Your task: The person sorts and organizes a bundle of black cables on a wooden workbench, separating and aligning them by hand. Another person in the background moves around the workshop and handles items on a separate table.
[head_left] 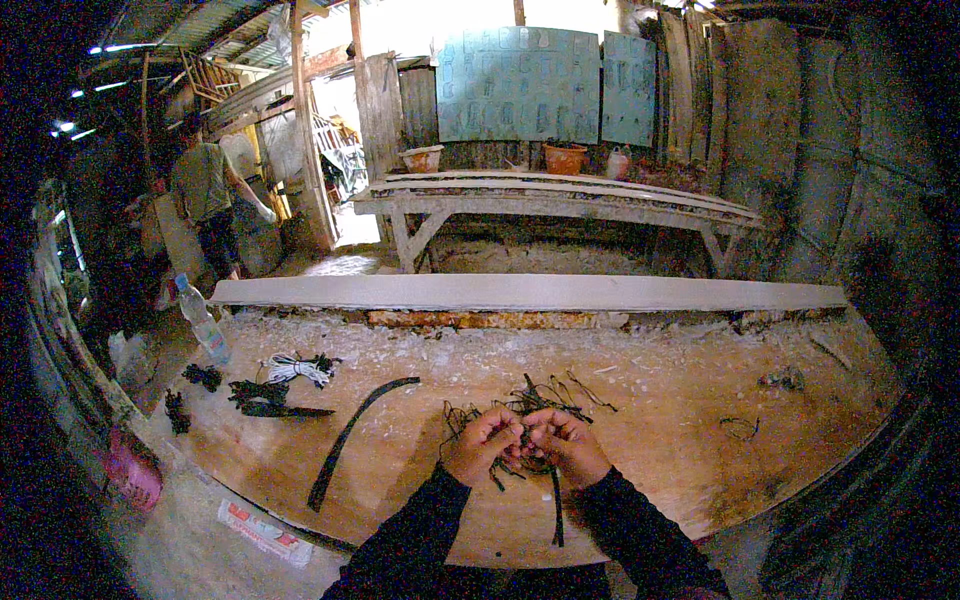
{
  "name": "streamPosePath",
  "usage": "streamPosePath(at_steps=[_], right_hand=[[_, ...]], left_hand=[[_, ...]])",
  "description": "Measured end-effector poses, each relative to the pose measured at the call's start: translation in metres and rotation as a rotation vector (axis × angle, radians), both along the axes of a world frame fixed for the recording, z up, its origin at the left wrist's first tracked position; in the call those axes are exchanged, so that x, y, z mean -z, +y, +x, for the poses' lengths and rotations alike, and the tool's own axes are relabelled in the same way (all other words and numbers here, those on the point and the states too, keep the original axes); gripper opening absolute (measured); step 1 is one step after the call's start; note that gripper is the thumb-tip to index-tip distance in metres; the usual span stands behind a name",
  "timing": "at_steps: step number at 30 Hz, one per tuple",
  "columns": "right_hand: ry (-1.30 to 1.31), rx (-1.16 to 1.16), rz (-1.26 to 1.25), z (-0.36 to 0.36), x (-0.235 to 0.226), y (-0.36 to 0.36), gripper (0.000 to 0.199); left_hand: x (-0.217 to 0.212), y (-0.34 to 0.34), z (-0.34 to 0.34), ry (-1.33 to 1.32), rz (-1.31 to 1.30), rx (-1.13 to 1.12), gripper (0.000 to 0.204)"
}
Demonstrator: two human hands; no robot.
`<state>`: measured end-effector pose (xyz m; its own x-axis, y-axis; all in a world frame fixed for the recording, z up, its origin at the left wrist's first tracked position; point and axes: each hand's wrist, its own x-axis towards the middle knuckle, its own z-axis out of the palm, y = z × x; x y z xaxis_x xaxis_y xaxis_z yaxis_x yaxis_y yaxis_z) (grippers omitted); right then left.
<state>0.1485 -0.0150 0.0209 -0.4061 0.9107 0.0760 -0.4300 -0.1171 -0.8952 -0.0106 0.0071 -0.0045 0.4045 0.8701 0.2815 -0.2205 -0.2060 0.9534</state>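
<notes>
My left hand (480, 450) and my right hand (572, 450) meet over the near middle of the wooden table, fingertips pinched close together. Between them runs thin black cord, part of a loose tangle of black cords (540, 396) spread behind and under the hands. How the cord passes through the fingers is too small to make out. A flat black strip (558, 515) sticks out toward me below the right hand. Left of the hands, a longer curved black strip (350, 440) lies on the tabletop.
At the left are a bundle of white cord (297, 369), black cord bundles (255, 393) and a clear bottle (204, 325). A small black loop (740, 428) lies right. A pale board (530, 291) edges the far side. Beyond stand a bench (560, 200) and another person (207, 190).
</notes>
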Motion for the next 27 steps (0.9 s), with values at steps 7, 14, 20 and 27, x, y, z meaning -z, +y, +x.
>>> streamPosePath(at_steps=[7, 14, 20, 27], right_hand=[[-0.149, 0.104, 0.133, -0.004, 0.007, 0.002, 0.021], [-0.358, 0.208, 0.311, -0.002, 0.011, 0.005, 0.014], [-0.469, 0.258, 0.489, -0.003, 0.012, 0.005, 0.013], [-0.785, 0.382, 0.742, -0.006, -0.003, -0.005, 0.017]], left_hand=[[-0.002, -0.004, 0.001, 0.214, 0.112, -0.15, 0.016], [-0.005, -0.004, 0.0, 0.369, 0.161, -0.149, 0.029], [-0.001, 0.001, -0.002, 0.418, 0.087, -0.088, 0.031], [0.009, 0.005, 0.002, 0.367, 0.167, -0.143, 0.03]])
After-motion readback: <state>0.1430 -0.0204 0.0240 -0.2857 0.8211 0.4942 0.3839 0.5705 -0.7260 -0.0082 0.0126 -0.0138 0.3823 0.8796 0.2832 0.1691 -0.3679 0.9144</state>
